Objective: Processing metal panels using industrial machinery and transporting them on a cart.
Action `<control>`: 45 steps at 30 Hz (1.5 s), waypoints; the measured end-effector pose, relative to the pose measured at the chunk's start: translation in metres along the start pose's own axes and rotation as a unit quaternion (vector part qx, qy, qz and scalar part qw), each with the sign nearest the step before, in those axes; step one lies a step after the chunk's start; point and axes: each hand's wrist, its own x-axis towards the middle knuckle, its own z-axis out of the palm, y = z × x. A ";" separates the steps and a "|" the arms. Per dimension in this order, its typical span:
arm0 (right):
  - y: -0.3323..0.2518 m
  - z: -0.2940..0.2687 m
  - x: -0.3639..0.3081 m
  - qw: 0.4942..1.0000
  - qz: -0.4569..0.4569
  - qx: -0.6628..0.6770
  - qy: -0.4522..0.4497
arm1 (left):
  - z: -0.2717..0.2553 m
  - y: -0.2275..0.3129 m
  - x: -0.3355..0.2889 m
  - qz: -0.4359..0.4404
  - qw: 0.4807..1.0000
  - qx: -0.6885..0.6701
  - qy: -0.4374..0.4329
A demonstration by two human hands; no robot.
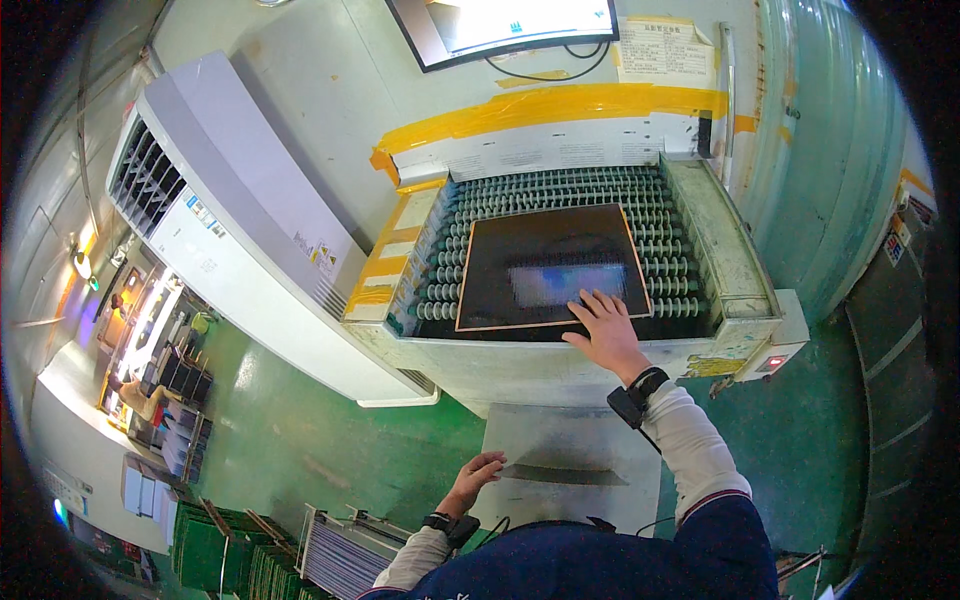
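Note:
A dark, glossy rectangular panel with a thin copper-coloured edge lies flat on the roller conveyor of a machine. A bluish-white reflection shows on its surface. My right hand is at the panel's near edge, right of its middle, with fingers spread and the fingertips over the surface. Nothing is gripped in it. Closer to my body, my left hand hovers low by the left side of a grey metal plate. Its fingers stretch to the right and hold nothing visible.
The conveyor's metal side walls flank the rollers. A tall white air conditioner stands at the left. Above the machine hangs a monitor. Green boards in a rack and a slatted rack stand at lower left.

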 end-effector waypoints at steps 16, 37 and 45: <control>-0.001 -0.003 0.000 1.000 0.002 0.011 -0.011 | 0.003 0.005 -0.003 -0.002 1.000 0.000 0.001; 0.000 -0.002 0.000 1.000 0.003 0.016 -0.011 | 0.001 0.003 -0.001 0.000 1.000 0.001 -0.007; 0.000 -0.002 -0.001 1.000 0.004 0.012 -0.014 | 0.002 0.004 -0.001 0.001 1.000 0.004 -0.005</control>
